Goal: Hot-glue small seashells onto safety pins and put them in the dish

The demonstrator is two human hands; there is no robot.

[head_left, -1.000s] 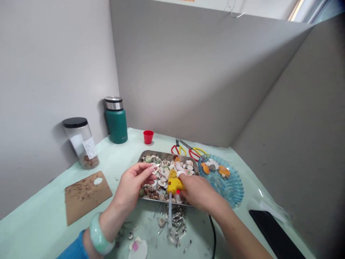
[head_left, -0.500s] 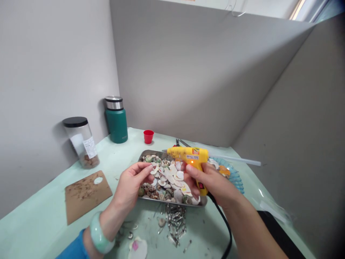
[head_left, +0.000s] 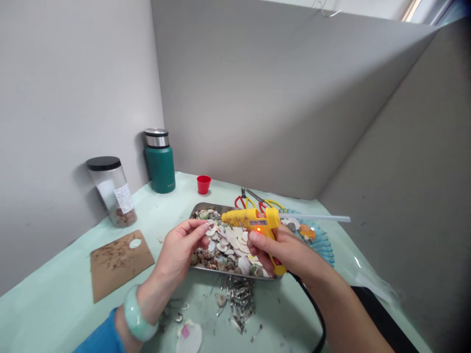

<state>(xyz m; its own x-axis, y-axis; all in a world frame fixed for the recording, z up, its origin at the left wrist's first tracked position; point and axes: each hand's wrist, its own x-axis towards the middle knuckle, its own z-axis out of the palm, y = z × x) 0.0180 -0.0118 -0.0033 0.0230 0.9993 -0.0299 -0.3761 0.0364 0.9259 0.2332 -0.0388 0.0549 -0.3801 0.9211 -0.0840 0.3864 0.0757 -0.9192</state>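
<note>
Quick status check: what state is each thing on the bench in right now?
Glue gun: lamp lit, gripped in right hand, nozzle toward left hand.
Small shell: pinched in left fingertips.
Metal tray: full of shells.
Jar: lidded, nearly empty.
Flask: capped, upright.
Scissors: lying flat.

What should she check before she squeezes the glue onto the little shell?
1. Glue gun switched on: ok, its orange light glows.
2. Right hand grips the handle: ok.
3. Small shell pinched in the left hand: ok.
4. Nozzle touching the shell: cannot tell, it looks very close.
5. Glue stick loaded at the back: ok.
6. Fingertips away from the hot nozzle: not ok, very near.
</note>
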